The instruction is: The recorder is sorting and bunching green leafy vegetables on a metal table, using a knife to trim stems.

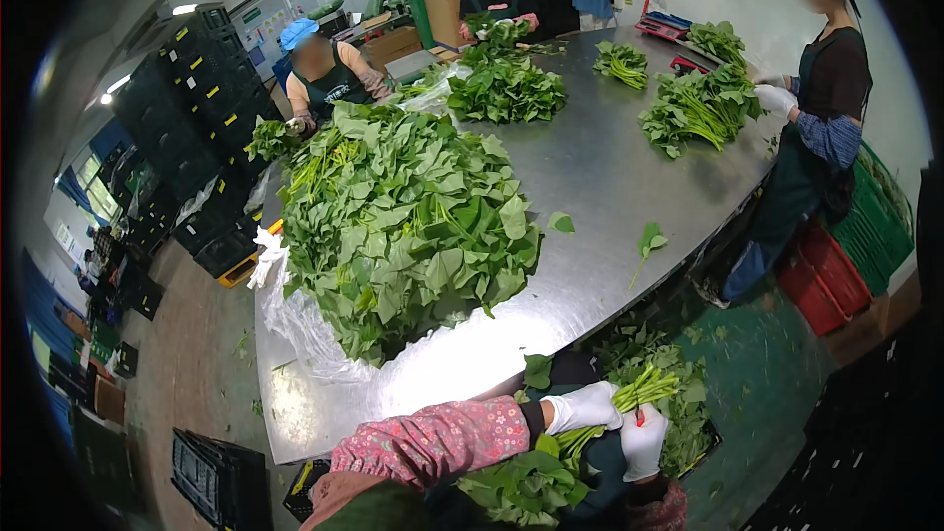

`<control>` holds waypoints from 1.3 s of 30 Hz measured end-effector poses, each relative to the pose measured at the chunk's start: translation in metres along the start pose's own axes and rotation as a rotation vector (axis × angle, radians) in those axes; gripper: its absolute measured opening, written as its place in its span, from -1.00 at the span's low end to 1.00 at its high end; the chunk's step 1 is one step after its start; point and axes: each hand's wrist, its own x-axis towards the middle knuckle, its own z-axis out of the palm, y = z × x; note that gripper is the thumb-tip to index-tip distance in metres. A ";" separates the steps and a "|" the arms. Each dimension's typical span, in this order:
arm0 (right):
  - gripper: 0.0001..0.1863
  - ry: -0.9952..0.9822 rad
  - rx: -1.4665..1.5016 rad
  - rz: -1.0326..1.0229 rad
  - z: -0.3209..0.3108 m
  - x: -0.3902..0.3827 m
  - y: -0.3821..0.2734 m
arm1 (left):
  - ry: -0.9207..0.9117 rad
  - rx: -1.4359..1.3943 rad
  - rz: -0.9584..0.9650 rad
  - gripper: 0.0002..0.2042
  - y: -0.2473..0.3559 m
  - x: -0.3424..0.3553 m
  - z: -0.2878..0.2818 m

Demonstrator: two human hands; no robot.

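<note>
At the lower middle, in front of the metal table, my left hand (587, 408) in a white glove is closed around a bunch of leafy greens (528, 485). Its leaves hang down to the left, while the pale green cut stems (646, 388) point up and to the right. My right hand (643, 444), gloved in white too, is closed right beside the stems. Something small and red (639, 417) shows at its fingers, too small to name. Below the stems more loose greens (693, 423) lie in a dark crate, partly hidden by my hands.
A big heap of greens (413, 226) lies on clear plastic on the metal table (590, 197). Across it a co-worker (836, 88) handles bunches (698, 108) by red scales (664, 25); two others stand behind the heap. Black crates (221, 477) stand on the floor.
</note>
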 end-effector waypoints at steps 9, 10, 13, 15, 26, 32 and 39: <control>-0.92 0.032 0.076 0.056 -0.007 -0.005 -0.013 | -0.004 0.067 -0.041 -0.77 0.003 0.006 0.010; -0.92 0.036 0.089 0.060 -0.004 -0.007 -0.002 | -0.006 0.057 -0.047 -0.77 0.002 0.007 0.011; -0.93 0.030 0.074 0.056 -0.006 -0.011 0.004 | 0.000 0.027 -0.068 -0.78 -0.006 0.009 0.013; -0.92 0.025 0.040 0.039 -0.008 -0.013 0.007 | 0.002 0.016 -0.072 -0.79 -0.010 0.011 0.016; -0.84 0.067 -0.017 0.083 -0.002 -0.023 0.037 | 0.121 0.332 -0.111 -0.79 -0.004 0.010 0.024; -0.81 0.095 -0.017 0.099 0.005 -0.030 0.045 | 0.126 0.389 -0.086 -0.76 0.000 -0.003 0.024; -0.85 0.087 -0.155 0.152 0.003 -0.022 0.041 | 0.094 0.619 0.192 -0.78 0.005 0.004 0.021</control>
